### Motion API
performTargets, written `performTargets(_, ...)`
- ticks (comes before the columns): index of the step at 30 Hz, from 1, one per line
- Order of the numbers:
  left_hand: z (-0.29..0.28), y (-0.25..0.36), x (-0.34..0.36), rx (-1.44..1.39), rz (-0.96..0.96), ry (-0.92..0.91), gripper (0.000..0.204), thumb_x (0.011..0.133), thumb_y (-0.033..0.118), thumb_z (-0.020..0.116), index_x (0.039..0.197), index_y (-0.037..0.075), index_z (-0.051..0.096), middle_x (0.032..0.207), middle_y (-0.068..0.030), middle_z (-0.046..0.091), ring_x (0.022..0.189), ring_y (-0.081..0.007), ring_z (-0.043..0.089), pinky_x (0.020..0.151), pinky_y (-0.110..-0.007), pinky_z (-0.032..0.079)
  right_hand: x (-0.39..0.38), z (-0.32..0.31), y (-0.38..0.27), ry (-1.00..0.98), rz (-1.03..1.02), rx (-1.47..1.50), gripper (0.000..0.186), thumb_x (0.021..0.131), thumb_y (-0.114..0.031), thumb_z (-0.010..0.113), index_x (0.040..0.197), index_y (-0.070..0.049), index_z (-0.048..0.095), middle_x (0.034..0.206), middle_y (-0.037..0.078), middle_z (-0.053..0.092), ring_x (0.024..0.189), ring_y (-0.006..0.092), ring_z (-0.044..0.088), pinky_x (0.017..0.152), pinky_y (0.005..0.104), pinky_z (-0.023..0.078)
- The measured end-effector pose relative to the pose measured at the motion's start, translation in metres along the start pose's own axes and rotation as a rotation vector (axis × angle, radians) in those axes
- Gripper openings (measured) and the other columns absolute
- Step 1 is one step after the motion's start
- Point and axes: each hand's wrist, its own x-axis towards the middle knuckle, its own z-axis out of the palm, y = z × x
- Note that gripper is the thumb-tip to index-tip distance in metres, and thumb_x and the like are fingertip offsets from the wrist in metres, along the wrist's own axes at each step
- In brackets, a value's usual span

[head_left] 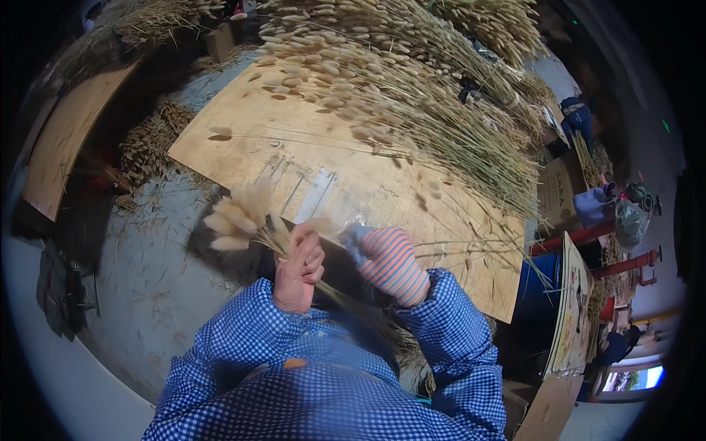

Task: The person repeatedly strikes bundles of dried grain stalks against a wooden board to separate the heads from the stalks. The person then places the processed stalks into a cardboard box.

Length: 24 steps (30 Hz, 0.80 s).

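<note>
My left hand (300, 268), bare, is closed round a small bunch of dried bunny-tail grass (237, 220). The fluffy cream heads fan out to the left of the fist, and the stems run down to the right past my wrist. My right hand (391, 263) wears a striped knitted glove with blue-grey fingertips. Its fingers are curled in, just right of the left hand and above the near edge of the wooden board (243, 121). Motion smears the fingertips, so whatever they pinch is not clear.
A large heap of loose bunny-tail stalks (412, 95) covers the board's far and right side. One single stalk (220, 134) lies across its left part. More dried grass (158, 140) is piled at the left. Cardboard (562, 187) and red pipes (625, 266) stand at the right.
</note>
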Motion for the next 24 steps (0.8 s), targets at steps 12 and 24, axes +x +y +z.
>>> performTargets(12,0.001,-0.005,-0.002,0.025,-0.048,-0.037,0.03,0.099,0.032,0.049,0.078,0.009,0.046,0.064,0.0066,0.027,0.05,-0.0013,0.022,0.043,-0.018,0.018,-0.017,0.014,0.008,-0.018,0.024,0.24,0.023,0.083,-0.03,0.057,0.079,-0.007,0.058,0.061,0.014,0.058,0.058,0.0355,0.059,0.053,0.0432,0.046)
performTargets(24,-0.006,0.004,-0.006,-0.077,-0.008,-0.121,0.052,0.101,0.043,0.035,0.059,0.012,0.029,0.066,0.0029,0.027,0.05,-0.0057,0.02,0.042,-0.02,0.018,-0.049,-0.004,0.062,0.136,0.146,0.295,0.02,0.088,-0.021,0.056,0.093,-0.005,0.066,0.079,0.016,0.065,0.072,0.0328,0.064,0.065,0.0357,0.051)
